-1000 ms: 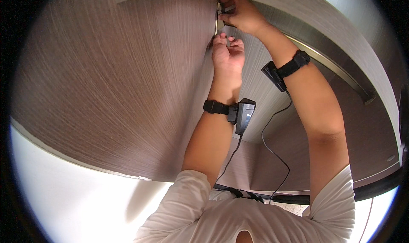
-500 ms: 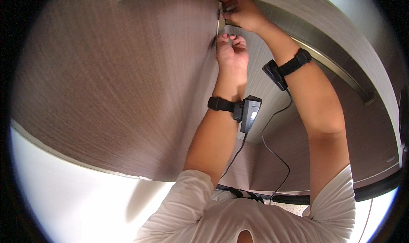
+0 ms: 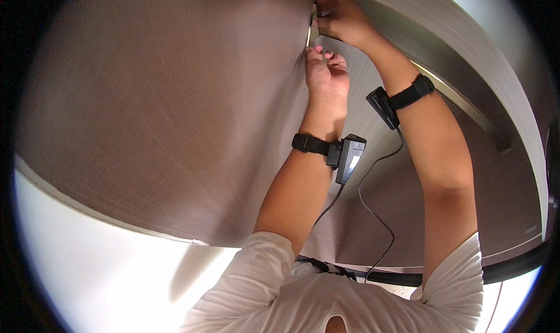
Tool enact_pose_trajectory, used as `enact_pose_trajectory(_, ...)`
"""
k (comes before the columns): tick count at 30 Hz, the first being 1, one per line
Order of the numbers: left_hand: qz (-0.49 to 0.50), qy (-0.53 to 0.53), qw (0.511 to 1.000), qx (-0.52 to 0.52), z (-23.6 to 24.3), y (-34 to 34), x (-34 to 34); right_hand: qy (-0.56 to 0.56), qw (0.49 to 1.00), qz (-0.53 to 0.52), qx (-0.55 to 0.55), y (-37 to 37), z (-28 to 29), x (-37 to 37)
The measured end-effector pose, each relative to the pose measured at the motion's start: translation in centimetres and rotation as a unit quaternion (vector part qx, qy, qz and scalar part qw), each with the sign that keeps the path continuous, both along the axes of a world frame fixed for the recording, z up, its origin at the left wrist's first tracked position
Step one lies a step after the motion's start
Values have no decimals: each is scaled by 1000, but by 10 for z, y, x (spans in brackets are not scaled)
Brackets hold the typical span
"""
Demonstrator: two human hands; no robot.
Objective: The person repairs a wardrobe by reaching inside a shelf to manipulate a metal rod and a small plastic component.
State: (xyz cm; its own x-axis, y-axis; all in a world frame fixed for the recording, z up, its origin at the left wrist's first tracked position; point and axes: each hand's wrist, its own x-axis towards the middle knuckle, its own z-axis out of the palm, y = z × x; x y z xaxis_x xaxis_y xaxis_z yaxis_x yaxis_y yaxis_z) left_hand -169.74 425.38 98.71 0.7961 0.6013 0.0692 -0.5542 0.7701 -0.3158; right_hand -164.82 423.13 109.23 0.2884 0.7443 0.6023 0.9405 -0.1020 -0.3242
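At the top of the view, a thin, light, metallic-looking strip point(image 3: 314, 28) stands along the corner where two wood-grain panels meet. My right hand point(image 3: 345, 22) is closed at its upper part, fingertips against it; the far fingers are slightly blurred. Just below, my left hand point(image 3: 328, 71) has its palm turned toward me and its fingers curled. Its fingertips meet the strip's lower end, and whatever they pinch there is too small to make out. The strip's exact kind cannot be told.
A broad brown wood-grain panel point(image 3: 175, 111) fills the left side. On the right, a metal rail point(image 3: 455, 93) runs behind my right forearm, inside a pale curved-looking panel edge point(image 3: 496, 58). Strapped devices point(image 3: 351, 159) with a loose black cable point(image 3: 379, 217) sit on both forearms.
Both hands and the strip appear shifted slightly to the right, along with the panels, as the view has turned a little. The hands keep nearly the same hold.
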Motion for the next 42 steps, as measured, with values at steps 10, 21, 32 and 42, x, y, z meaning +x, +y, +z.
enact_pose_trajectory(10, 8, 16, 1000, -23, 6, -5, -10, 35, 999, -15, -22, -3, -3, -8)
enact_pose_trajectory(21, -9, -34, 999, -41, 12, 1, -10, -2, 1000, 0, -19, -10, 5, -19)
enact_pose_trajectory(32, 0, -26, 999, -37, 13, -5, -16, -61, 998, -3, -3, -9, 3, -14)
enact_pose_trajectory(42, 1, -23, 999, -38, 13, -8, -18, -46, 999, 9, 6, -8, 0, -6)
